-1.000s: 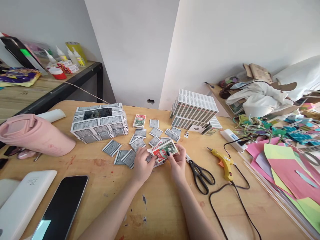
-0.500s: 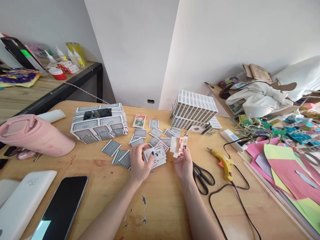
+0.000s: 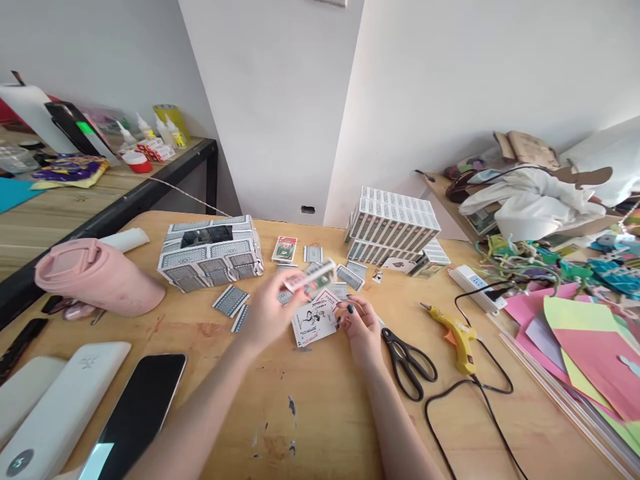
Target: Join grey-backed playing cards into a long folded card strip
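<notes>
My left hand (image 3: 270,308) is closed on a small playing-card box (image 3: 321,278), which is smeared by motion and held above the table. Just below it, the fingers of my right hand (image 3: 364,333) are curled at the right edge of a few face-up playing cards (image 3: 314,323), a joker on top. Around them lie scattered playing cards with grey patterned backs (image 3: 231,300). Another card box (image 3: 285,249), green and red, rests flat behind my left hand. Black scissors (image 3: 409,363) lie to the right of my right hand.
A card-covered box (image 3: 210,257) with a dark opening stands back left, near a pink tumbler (image 3: 100,277). Stacked card boxes (image 3: 393,223) stand back right. A yellow glue gun (image 3: 460,340) trails its cord on the right. A phone (image 3: 137,407) lies front left.
The card box has passed from my right hand to my left and moved left. My right hand has come over to the joker cards, where my left hand was. The view has shifted slightly.
</notes>
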The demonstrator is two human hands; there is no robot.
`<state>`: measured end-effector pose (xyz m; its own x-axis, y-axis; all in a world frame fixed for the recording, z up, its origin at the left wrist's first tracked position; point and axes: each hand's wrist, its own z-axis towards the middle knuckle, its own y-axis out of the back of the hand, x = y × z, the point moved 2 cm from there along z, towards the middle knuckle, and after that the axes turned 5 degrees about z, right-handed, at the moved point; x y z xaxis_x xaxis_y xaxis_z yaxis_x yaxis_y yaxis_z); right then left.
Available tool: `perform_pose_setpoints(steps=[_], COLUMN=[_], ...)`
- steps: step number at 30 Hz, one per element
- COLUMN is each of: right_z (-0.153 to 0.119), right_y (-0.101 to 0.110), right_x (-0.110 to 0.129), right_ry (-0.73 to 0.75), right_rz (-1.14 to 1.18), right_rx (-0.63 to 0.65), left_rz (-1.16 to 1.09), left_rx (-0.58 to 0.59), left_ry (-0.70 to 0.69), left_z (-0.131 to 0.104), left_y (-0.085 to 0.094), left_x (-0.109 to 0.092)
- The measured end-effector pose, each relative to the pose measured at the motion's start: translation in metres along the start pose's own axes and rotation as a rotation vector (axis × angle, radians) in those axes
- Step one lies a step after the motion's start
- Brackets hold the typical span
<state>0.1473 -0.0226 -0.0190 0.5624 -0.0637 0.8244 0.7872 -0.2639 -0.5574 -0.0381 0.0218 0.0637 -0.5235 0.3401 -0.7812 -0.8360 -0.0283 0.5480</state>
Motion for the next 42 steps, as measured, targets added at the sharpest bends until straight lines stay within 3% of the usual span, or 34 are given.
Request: perform_pose_setpoints(steps=[2, 5, 8, 12, 15, 18, 25, 31, 36, 39, 42], right_z=[0.002, 0.003, 0.004, 0.004, 0.004, 0.004, 0.004, 0.004, 0.005, 0.005, 0.004], right_y=[0.002, 0.004, 0.005, 0.005, 0.005, 0.004, 0.002, 0.001, 0.001, 0.001, 0.000], right_x=[0.001, 0.002, 0.001, -0.001, -0.002, -0.002, -0.001, -0.002, -0.003, -0.002, -0.001], right_ry=[-0.026, -0.061, -0.067, -0.060, -0.060, -0.055, -0.055, -0.085, -0.087, -0.084, -0.082], right_rz=[0.013, 0.039, 0.026, -0.010, -0.041, -0.075, -0.094, -0.077, -0.076, -0.083, -0.093], right_rx=[-0.007, -0.005, -0.005, 0.027, 0.042, 0.044, 0.052, 0.048, 0.044, 0.043, 0.047], left_rz=[0.090, 0.301, 0.612, 0.706, 0.675, 0.704, 0.811, 1.084, 1.129, 1.175, 1.082], left_rx=[-0.192, -0.363, -0.265, -0.159, -0.060, 0.003, -0.179, -0.079, 0.087, 0.188, 0.260], left_ry=[0.027, -0.034, -0.080, -0.079, -0.039, 0.030, -0.105, -0.187, -0.192, -0.080, 0.067], left_z=[0.021, 0.050, 0.068, 0.078, 0.083, 0.088, 0.087, 0.082, 0.073, 0.072, 0.081], left_y=[0.039, 0.100, 0.142, 0.164, 0.163, 0.156, 0.144, 0.134, 0.105, 0.091, 0.092], left_x=[0.009, 0.022, 0.041, 0.076, 0.097, 0.103, 0.102, 0.096, 0.073, 0.074, 0.084])
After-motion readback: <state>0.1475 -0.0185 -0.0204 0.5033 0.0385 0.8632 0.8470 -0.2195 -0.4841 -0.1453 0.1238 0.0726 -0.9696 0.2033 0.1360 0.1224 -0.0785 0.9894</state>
